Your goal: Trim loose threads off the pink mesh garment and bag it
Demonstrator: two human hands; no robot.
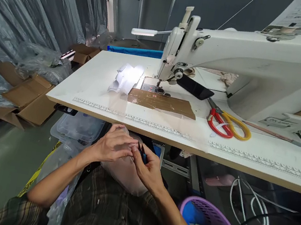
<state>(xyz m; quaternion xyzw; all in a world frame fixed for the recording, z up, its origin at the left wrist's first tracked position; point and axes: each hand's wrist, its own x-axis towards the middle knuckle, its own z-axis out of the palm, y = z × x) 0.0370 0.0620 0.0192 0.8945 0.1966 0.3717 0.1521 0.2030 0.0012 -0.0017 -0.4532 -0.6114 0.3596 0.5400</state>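
Note:
Over my lap, below the table's front edge, both my hands meet at the fingertips. My right hand (150, 167) is closed around small dark thread snips (143, 154), whose two pointed tips stick up past the fingers. My left hand (115, 144) has its thumb and fingertips drawn together against the right fingertips; whatever lies between them is too small to make out. Pale sheer cloth (125, 174) lies on my lap under both hands.
A white sewing machine (253, 57) stands on the table (92, 79). Near its needle are a brown strip (163, 103) and crumpled white fabric (127, 77). Red-and-yellow scissors (225, 124) and a black phone (195, 87) lie rightward. Below stands a purple basket (206, 206); cardboard boxes (30, 99) sit left.

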